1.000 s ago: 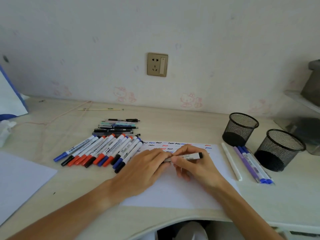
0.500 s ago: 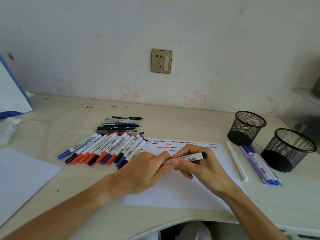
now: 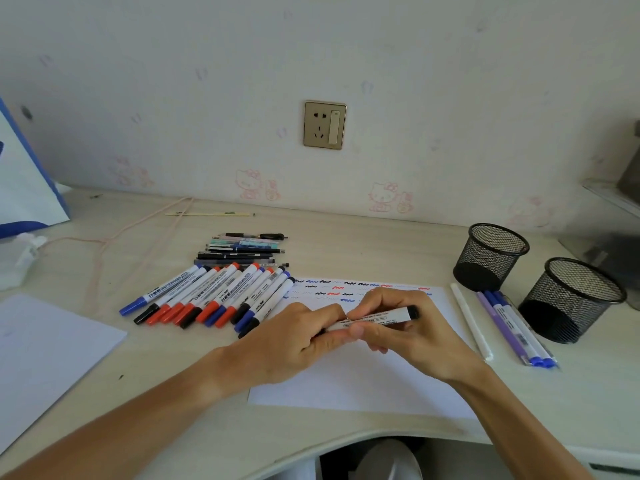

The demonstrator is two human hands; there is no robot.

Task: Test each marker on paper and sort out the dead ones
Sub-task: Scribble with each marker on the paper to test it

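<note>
My left hand (image 3: 291, 341) gripping the cap end of a black marker (image 3: 377, 318), my right hand (image 3: 398, 323) gripping its barrel, both over the paper (image 3: 363, 386), my marker row (image 3: 207, 299) alongside

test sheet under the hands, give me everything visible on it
The test sheet is plain white paper lying flat on the desk, near its front edge. Short black, blue and red squiggles run in rows along its far edge; the near part is blank. Both hands, the left hand and right hand, sit over its middle gripping a black-ended marker. Whether they touch the paper is unclear.
</note>
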